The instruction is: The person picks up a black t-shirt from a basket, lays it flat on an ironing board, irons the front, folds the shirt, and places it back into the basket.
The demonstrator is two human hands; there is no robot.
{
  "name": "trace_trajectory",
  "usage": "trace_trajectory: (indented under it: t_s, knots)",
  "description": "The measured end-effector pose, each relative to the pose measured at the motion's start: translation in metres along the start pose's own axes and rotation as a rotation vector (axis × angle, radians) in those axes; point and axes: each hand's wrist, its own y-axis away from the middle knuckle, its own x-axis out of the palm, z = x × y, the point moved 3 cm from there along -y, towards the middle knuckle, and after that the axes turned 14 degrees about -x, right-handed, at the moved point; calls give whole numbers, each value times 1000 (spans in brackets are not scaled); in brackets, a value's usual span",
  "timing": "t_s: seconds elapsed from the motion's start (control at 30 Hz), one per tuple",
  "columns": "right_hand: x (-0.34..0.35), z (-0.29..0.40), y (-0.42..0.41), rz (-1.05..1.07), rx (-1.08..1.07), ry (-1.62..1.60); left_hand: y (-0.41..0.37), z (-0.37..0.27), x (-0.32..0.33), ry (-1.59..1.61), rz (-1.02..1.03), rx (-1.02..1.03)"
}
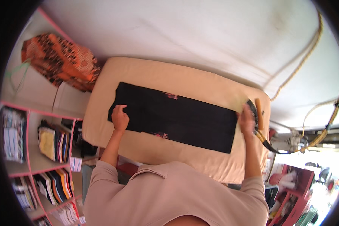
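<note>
A folded piece of black cloth [183, 118], probably a garment, lies flat and lengthwise across the beige padded ironing table [158, 69]. Small pinkish patterned patches show on its upper and lower long edges. Over its left end is my left hand [120, 120], fingers partly curled; whether it pinches the fabric is hidden. My right hand [246, 120], blurred, is just beyond the cloth's right end. Right beside it is a dark iron [252, 111] with an orange-brown handle [259, 114]. I cannot tell whether the hand grips the iron or only touches it.
A cord and hose [274, 151] run from the iron to the right, joining cables along the white wall [186, 31]. Orange patterned fabric [65, 62] is heaped at the upper left. Pink-edged shelves [49, 172] with folded clothes stand at the left, a red cabinet [298, 183] at the right.
</note>
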Motion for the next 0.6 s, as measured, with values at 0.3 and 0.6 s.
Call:
trace_trajectory:
  t_s: [0.3,0.6]
  knots:
    - [-34,-146,0,559,581,12,29,77,12,-67,287,-856]
    - [-37,-120,3,246,773,-450,-31,59,-31,-171,160,-551]
